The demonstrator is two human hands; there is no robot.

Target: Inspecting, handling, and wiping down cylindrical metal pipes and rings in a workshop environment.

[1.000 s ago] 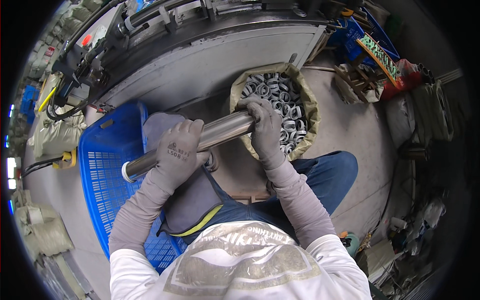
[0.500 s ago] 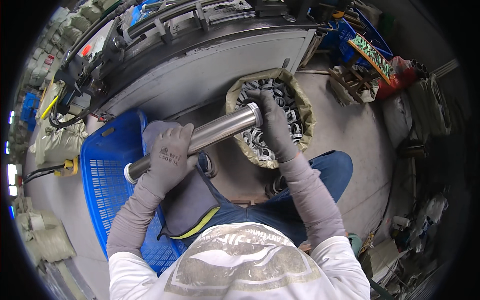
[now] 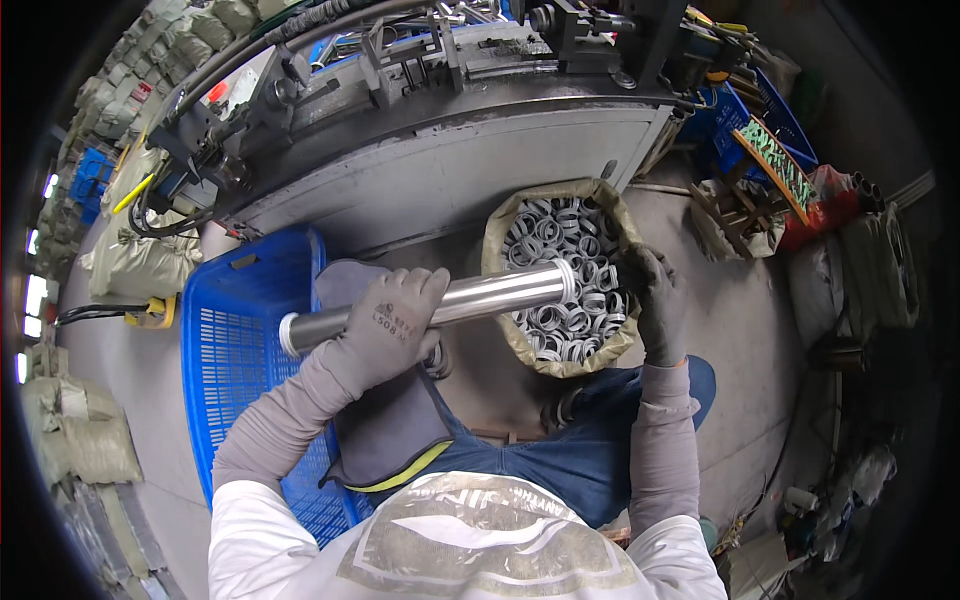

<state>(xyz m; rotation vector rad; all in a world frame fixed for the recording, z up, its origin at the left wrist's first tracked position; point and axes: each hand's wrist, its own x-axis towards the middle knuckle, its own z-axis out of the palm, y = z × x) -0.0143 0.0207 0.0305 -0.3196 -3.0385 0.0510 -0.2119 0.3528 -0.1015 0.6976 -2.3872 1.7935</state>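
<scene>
My gloved left hand (image 3: 390, 325) is wrapped round a shiny metal tube (image 3: 500, 298), held slanting up to the right. A pale ring-like collar (image 3: 567, 281) sits on its right end, and another light rim (image 3: 288, 335) shows on its left end. My gloved right hand (image 3: 660, 300) is apart from the tube, at the right rim of an open sack (image 3: 497, 250). Its fingers are loosely bent and darkened at the tips, with nothing visible in them. Loose grey metal rings (image 3: 575, 325) fill the sack, partly behind the tube's end.
A blue plastic basket (image 3: 192, 400) stands at my left, with a grey pad (image 3: 385, 430) over its edge beside my leg. Ahead runs a machine bench (image 3: 440, 165) with clamps. Beyond the sack, at the right, are wooden stands and a rack of green pieces (image 3: 775, 165).
My right hand has let go of the tube's right end and moved right to the sack's rim. My left hand still grips the tube. The view has shifted, showing more of the bench.
</scene>
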